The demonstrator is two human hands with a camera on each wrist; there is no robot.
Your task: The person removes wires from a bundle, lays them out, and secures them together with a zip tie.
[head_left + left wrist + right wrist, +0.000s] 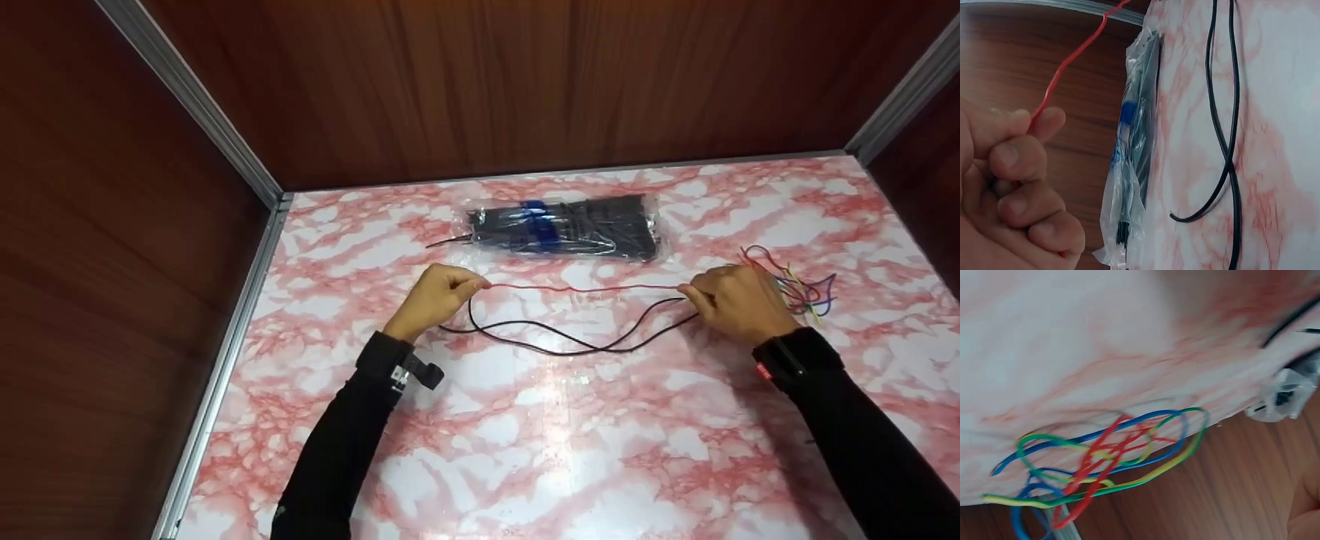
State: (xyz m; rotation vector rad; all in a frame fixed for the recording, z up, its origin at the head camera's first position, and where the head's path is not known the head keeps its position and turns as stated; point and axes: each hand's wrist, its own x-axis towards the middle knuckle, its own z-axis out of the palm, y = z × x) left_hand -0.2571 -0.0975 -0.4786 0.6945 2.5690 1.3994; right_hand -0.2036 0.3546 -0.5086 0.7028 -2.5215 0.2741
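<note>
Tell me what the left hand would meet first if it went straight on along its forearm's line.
Probably the left end of the clear plastic bag of long black strips, lying ahead of the left hand. The hand's height above the red-and-white marbled tabletop is unclear, so it might pass over.

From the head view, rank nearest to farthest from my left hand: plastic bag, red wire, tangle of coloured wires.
1. Red wire: pinched in the left hand.
2. Plastic bag: toward the back wall.
3. Tangle of coloured wires: beside the right hand.
</note>
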